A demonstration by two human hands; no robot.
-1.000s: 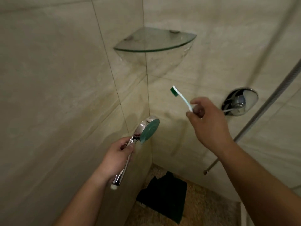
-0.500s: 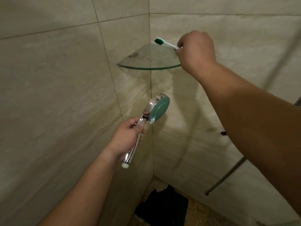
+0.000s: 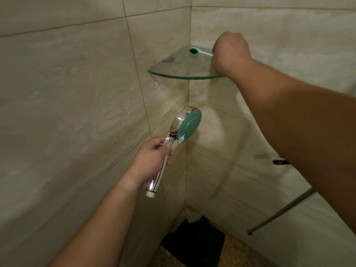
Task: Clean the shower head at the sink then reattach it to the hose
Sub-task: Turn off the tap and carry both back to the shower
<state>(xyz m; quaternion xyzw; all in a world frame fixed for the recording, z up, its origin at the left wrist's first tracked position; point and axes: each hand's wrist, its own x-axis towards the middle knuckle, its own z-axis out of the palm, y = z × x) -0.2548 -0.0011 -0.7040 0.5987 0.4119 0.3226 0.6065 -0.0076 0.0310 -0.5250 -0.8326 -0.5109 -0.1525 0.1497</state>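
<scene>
Head view: my left hand (image 3: 152, 160) grips the shower head (image 3: 180, 135) by its handle; up and right, my right hand (image 3: 230, 53) holds the toothbrush (image 3: 198, 51) over the glass shelf (image 3: 173, 74).

Toothbrush (image 3: 200, 51) handle hidden inside right hand (image 3: 230, 53); only bristle end + bit of neck show. Shower head (image 3: 182, 130) handle partly covered by left hand (image 3: 152, 160). Hose (image 3: 277, 214) upper part behind right forearm. Dark cloth (image 3: 194, 239) cut off by bottom edge, blurry, can't tell what it is. Black bit (image 3: 280, 162) at forearm edge unidentifiable.
</scene>
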